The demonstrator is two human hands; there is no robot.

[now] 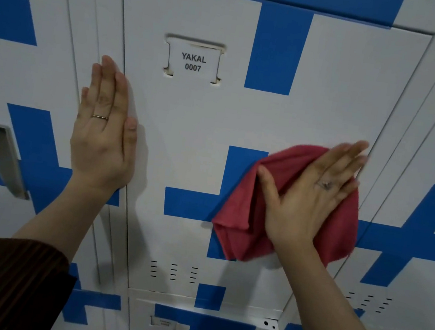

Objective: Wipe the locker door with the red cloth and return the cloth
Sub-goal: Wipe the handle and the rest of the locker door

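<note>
We had the right hand (308,199) spread flat and wide over the red cloth (286,204), pinning it to the locker door (202,124) rather than gripping it, likely so the whole palm could push the wipe. Well to its left, the left hand (103,133) lay flat and empty on the door's edge, seemingly to steady it. Above and between them sat the label holder (193,60), with a card reading YAKAL 0007.
</note>
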